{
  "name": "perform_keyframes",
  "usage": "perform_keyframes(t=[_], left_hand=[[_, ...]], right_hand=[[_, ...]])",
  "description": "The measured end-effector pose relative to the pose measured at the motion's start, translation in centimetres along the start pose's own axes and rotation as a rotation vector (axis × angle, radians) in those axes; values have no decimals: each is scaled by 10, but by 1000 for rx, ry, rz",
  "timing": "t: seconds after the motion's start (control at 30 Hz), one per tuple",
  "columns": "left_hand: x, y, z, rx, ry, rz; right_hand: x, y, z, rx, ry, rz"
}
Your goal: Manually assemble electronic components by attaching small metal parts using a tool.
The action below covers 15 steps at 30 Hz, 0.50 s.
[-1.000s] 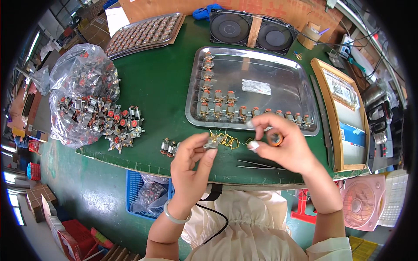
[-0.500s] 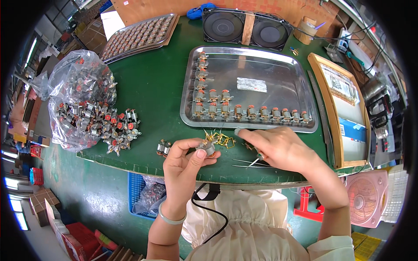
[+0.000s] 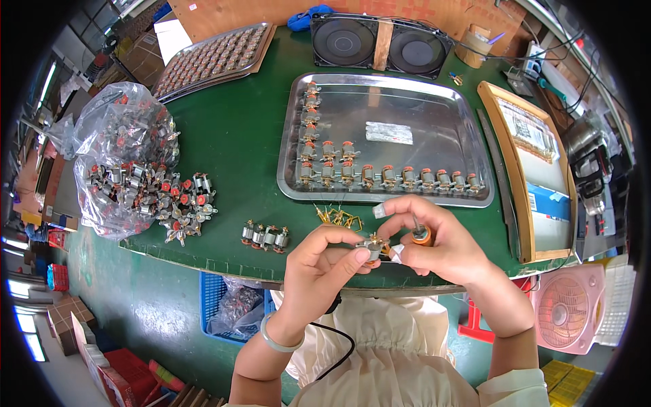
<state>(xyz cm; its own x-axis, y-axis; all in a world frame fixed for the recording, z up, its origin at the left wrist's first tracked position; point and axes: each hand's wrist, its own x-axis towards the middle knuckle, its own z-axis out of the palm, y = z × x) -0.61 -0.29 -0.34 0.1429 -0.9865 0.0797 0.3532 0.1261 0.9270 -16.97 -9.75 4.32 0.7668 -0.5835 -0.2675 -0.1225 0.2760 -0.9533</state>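
Pinched between the thumb and fingers of my left hand [image 3: 324, 261] is a small motor rotor [image 3: 369, 251] with a grey metal core and a copper-coloured end. My right hand [image 3: 441, 241] is closed around a small orange-handled tool [image 3: 422, 235] whose thin metal shaft points upward. White wraps cover its thumb tip and index fingertip, and the thumb comes right up beside the rotor. Whether it touches the rotor I cannot tell. Just beyond my hands lies a pile of bent brass-coloured pieces [image 3: 340, 218]. Several more rotors [image 3: 264, 237] stand in a short row left of my left hand.
A metal tray [image 3: 434, 197] holds rotors along its left and near sides. At the left, loose rotors [image 3: 186, 203] spill from a clear plastic bag [image 3: 95, 203]. A full tray [image 3: 169, 93] lies far left, two black fans [image 3: 344, 42] at the back, a wooden-framed box [image 3: 529, 254] at right.
My left hand has moved right with the rotor, uncovering more of the short row. My right hand has turned and closed in on the rotor, and the orange-handled tool now shows upright in it.
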Motion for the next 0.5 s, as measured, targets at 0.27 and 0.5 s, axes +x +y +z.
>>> perform_keyframes(t=[0.27, 0.5], left_hand=[[3, 5, 7, -23, 91, -62], [4, 7, 8, -79, 97, -95]], right_hand=[[5, 8, 13, 243, 138, 24], [4, 11, 10, 223, 128, -14]])
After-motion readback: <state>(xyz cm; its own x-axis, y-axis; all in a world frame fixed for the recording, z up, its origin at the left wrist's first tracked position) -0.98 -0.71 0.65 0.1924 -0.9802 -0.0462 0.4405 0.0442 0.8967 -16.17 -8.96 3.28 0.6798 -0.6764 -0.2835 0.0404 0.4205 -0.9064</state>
